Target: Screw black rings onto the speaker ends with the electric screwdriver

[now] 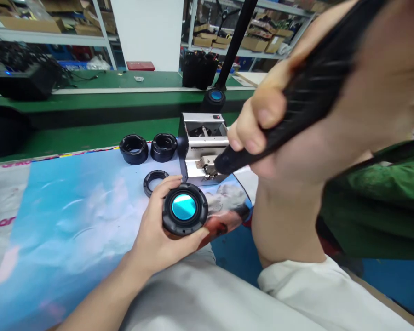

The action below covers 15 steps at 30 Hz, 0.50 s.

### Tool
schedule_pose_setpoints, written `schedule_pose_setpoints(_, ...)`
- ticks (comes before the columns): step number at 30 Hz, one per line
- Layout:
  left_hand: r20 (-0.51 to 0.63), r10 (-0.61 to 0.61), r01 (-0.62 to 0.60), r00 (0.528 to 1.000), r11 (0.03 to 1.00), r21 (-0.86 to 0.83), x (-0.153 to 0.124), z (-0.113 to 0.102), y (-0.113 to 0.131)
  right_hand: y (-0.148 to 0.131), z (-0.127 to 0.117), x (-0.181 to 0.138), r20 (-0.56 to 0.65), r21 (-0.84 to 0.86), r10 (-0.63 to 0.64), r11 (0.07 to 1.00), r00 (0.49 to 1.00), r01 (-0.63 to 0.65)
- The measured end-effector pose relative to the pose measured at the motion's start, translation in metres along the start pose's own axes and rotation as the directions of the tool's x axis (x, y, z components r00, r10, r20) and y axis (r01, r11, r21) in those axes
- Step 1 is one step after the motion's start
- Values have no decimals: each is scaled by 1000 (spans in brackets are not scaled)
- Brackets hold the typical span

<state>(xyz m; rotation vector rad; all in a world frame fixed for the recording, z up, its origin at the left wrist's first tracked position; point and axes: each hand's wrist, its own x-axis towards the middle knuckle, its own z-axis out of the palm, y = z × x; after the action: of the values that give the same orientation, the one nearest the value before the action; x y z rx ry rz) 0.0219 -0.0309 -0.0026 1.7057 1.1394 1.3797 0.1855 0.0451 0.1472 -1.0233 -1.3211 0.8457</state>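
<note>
My left hand [158, 241] is closed around the rim of a round black lens housing [202, 216] with a shiny teal glass in its middle, held above the printed sheet. My right hand [307, 156] is wrapped round a thick black electric screwdriver [317, 87], tilted down to the left and close to the camera. The screwdriver's nose is at the front of a silver and black screw feeder [193, 172]; its bit is hard to make out. A flat black ring [146, 185] lies just behind my left hand. Two thicker black rings [134, 158] [163, 155] stand beside the feeder.
A blue and pink printed sheet [76, 220] covers the green bench [100, 131]. Behind the feeder stand a black pole [238, 41], another black part with blue glass [214, 103] and a black bin [199, 69]. Shelves with cardboard boxes [31, 24] line the back.
</note>
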Motion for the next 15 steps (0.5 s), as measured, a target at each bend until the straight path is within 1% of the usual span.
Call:
schedule_pose_setpoints(2, 8, -33, 33, 999, 999, -4, 0, 0, 0, 22, -3, 5, -65, 87, -120, 988, 991, 125)
schedule_pose_setpoints(3, 13, -46, 47, 999, 999, -8, 0, -1, 0, 34, -4, 7, -89, 73, -120, 989, 989, 127)
schedule_pose_setpoints(5, 18, -50, 51, 999, 999, -12, 1, -1, 0, 58, -3, 12, -110, 20, -64, 998, 992, 66)
schedule_pose_setpoints(7, 7, -39, 39, 999, 999, -3, 2, -1, 0, 78, -2, 16, -136, 74, -58, 995, 989, 68)
schedule_pose_setpoints(9, 3, -25, 25, 1000, 1000, 5, 2, -1, -1, 92, -1, 19, -174, 169, -97, 977, 980, 127)
schedule_pose_setpoints(11, 6, -15, 15, 1000, 1000, 5, 2, -2, -2, 97, -2, 20, -169, 250, -126, 954, 978, 166)
schedule_pose_setpoints(13, 10, -13, 13, 1000, 1000, -3, 1, -1, -3, 94, -3, 19, -105, 295, -105, 946, 989, 132)
schedule_pose_setpoints(15, 4, -30, 30, 1000, 999, -11, 0, -1, -4, 81, -4, 16, -63, 325, -71, 942, 995, 88)
